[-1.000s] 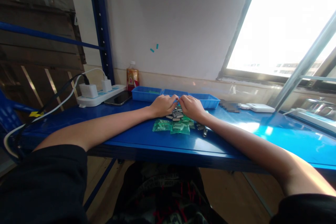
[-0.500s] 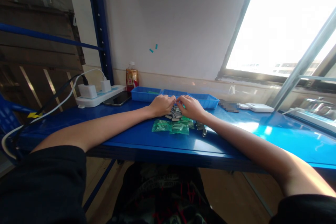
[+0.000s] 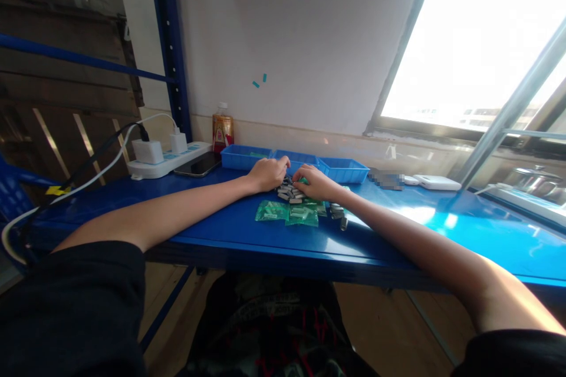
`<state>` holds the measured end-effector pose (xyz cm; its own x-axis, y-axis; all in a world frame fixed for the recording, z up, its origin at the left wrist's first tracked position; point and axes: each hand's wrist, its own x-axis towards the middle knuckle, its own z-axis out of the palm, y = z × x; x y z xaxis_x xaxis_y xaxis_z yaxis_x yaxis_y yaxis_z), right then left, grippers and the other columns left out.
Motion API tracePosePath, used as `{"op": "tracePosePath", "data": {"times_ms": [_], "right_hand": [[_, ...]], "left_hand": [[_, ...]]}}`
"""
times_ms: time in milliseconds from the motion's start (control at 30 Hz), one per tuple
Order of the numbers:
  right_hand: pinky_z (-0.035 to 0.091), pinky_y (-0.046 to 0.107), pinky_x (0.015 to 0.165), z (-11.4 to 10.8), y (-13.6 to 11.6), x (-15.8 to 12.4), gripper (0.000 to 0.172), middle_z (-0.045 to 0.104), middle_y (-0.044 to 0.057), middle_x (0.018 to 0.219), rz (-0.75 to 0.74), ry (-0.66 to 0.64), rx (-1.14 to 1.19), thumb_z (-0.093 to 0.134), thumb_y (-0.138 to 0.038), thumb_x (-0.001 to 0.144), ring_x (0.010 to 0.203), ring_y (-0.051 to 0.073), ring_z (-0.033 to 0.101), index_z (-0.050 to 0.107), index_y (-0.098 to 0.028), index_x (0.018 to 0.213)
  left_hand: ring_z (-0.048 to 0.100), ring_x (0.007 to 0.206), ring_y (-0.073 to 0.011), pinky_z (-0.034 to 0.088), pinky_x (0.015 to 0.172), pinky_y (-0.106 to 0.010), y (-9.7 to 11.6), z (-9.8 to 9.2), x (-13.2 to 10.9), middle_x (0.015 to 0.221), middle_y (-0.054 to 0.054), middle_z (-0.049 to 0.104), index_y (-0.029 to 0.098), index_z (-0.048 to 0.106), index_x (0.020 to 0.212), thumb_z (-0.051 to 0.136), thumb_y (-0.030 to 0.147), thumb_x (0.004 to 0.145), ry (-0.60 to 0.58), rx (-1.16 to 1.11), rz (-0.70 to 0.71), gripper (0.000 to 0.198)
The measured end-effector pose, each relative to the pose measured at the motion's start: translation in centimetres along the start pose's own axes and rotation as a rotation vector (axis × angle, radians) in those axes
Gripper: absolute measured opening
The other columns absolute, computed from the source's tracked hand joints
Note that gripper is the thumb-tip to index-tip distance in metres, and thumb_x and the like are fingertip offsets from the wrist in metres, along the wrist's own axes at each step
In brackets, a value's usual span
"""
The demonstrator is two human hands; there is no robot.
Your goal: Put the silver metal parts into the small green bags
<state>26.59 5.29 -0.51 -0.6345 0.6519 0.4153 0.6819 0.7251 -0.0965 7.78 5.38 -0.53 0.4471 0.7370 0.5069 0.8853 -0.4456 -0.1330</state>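
My left hand (image 3: pixel 269 174) is over the left side of a pile of small silvery metal pieces (image 3: pixel 289 191), its fingers loosely bent and apart, with nothing visible in them. Close to its right, my right hand (image 3: pixel 317 182) reaches down at the pile's right edge. Its fingers are closed around green plastic (image 3: pixel 303 181), seemingly a small bag and mostly hidden by the hand. In front of the pile lie green plastic packets (image 3: pixel 302 216) with pale pieces inside. More metal cylinders (image 3: pixel 344 224) lie below my right wrist.
Behind my hands stand three blue trays (image 3: pixel 342 171) in a row; the left one holds something green. At left are a bottle (image 3: pixel 222 129), a phone (image 3: pixel 198 165) and a power strip (image 3: pixel 172 161) with cables. A white box (image 3: pixel 437 181) lies at right on the blue table (image 3: pixel 247 232).
My hands, fingertips together before, have come apart. The left fingers have loosened and lifted; the right hand has lowered toward the pile with the green plastic.
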Motion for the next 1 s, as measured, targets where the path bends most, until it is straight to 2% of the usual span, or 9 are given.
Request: {"op": "tracePosePath", "data": {"times_ms": [100,233,367,533,700,767,867,1000], "right_hand": [[0.041,0.029,0.084,-0.1,0.2,0.0,0.008,0.064,0.004,0.091,-0.041,0.019,0.016,0.057,-0.015,0.081,0.088,0.017,0.057,0.064,-0.017,0.084],[0.04,0.028,0.081,-0.1,0.1,-0.2,0.013,0.066,0.003,0.089,-0.087,0.027,0.005,0.055,-0.012,0.081,0.087,0.017,0.056,0.065,-0.018,0.086],[0.04,0.031,0.082,0.0,-0.4,-0.5,0.019,0.065,0.005,0.09,-0.151,0.112,-0.048,0.052,-0.01,0.08,0.088,0.02,0.054,0.063,-0.017,0.093],[0.041,0.034,0.084,-1.4,0.5,-0.4,0.021,0.062,0.007,0.093,-0.164,0.356,-0.06,0.048,-0.014,0.081,0.092,0.022,0.052,0.059,-0.016,0.099],[0.041,0.039,0.088,-3.8,5.3,-0.6,0.02,0.061,0.009,0.092,-0.038,0.585,-0.176,0.044,-0.019,0.084,0.094,0.025,0.051,0.058,-0.017,0.097],[0.041,0.039,0.087,-4.1,7.7,-1.0,0.02,0.061,0.011,0.094,0.057,0.597,-0.218,0.044,-0.019,0.083,0.094,0.026,0.05,0.059,-0.016,0.096],[0.041,0.042,0.084,-3.9,10.3,-1.7,0.023,0.062,0.013,0.093,0.209,0.534,-0.269,0.046,-0.021,0.081,0.094,0.028,0.05,0.059,-0.014,0.098],[0.041,0.045,0.082,-3.3,10.6,-1.9,0.032,0.06,0.017,0.101,0.316,0.472,-0.316,0.051,-0.029,0.08,0.098,0.032,0.049,0.056,-0.011,0.106]], "left_hand": [[0.065,0.083,-0.0234,0.043,0.069,-0.029,-1.5,-1.3,-0.1,0.09,-0.006,0.07,0.023,0.056,0.11,0.03,0.029,0.09,-0.069,-0.02,0.043,0.033],[0.063,0.078,-0.02,0.041,0.065,-0.025,-3.9,-3.3,-1.1,0.09,-0.004,0.07,0.025,0.062,0.105,0.037,0.035,0.088,-0.291,-0.138,0.161,0.032],[0.061,0.078,-0.017,0.04,0.065,-0.022,-4.2,-4.3,-2.0,0.094,-0.002,0.069,0.026,0.063,0.107,0.044,0.038,0.085,-0.379,-0.247,0.183,0.032],[0.062,0.081,-0.0182,0.041,0.066,-0.023,-3.4,-4.5,-2.1,0.097,-0.003,0.07,0.026,0.06,0.112,0.045,0.032,0.084,-0.36,-0.169,0.077,0.032],[0.062,0.076,-0.0176,0.038,0.059,-0.022,-4.0,-4.3,-2.0,0.095,-0.004,0.069,0.025,0.062,0.104,0.05,0.034,0.081,-0.392,-0.135,0.065,0.028],[0.061,0.076,-0.0172,0.038,0.057,-0.021,-4.2,-4.0,-2.0,0.095,-0.004,0.069,0.024,0.063,0.102,0.051,0.037,0.081,-0.385,-0.149,0.081,0.027],[0.061,0.078,-0.0178,0.038,0.057,-0.022,-4.2,-3.4,-1.9,0.096,-0.005,0.068,0.024,0.064,0.101,0.051,0.038,0.081,-0.356,-0.166,0.108,0.028],[0.061,0.073,-0.0183,0.04,0.056,-0.023,-3.9,-2.9,-2.0,0.088,-0.005,0.068,0.022,0.066,0.09,0.054,0.035,0.077,-0.27,-0.219,0.097,0.022]]}}
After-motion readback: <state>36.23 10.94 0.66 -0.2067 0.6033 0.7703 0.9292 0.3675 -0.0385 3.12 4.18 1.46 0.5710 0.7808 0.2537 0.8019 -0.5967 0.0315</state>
